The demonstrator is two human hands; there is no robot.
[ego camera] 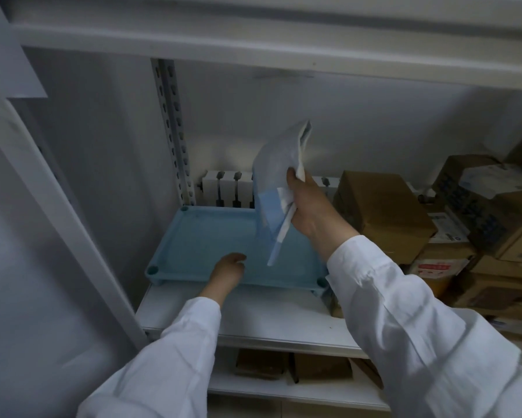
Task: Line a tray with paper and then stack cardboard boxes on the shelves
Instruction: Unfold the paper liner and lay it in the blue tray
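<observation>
A person in white sleeves works at a white metal shelf. The right hand grips a folded blue-and-white paper sheet above a pale blue, rectangular plastic tray on the shelf. The left hand rests loose-fingered across the tray's front rim. Brown cardboard boxes are stacked to the right.
</observation>
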